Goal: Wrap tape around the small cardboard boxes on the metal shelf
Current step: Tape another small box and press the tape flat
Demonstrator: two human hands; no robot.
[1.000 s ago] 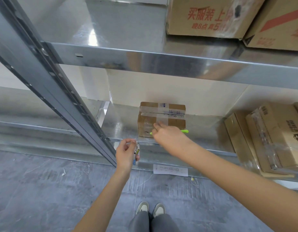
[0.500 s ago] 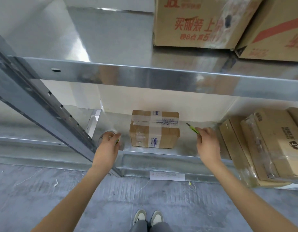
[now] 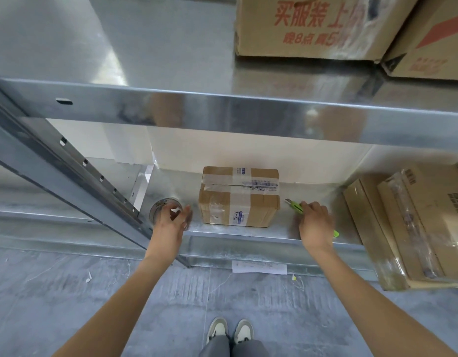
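The left hand [image 3: 171,222] grips the tape roll [image 3: 163,211] and the right hand [image 3: 316,222] the green cutter [image 3: 297,207], flanking the small box [image 3: 239,198] at frame centre on the metal shelf [image 3: 248,234], probably for setting tools down.

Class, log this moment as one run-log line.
left hand: on tape roll | right hand: grips green cutter | small box: taped, between hands, untouched

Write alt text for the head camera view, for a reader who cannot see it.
A small taped cardboard box sits on a metal shelf between a person's two hands: the left hand on a roll of clear tape, the right hand holding a green utility knife. Larger cardboard boxes lie to the right, and the person's shoes show on the grey floor below.
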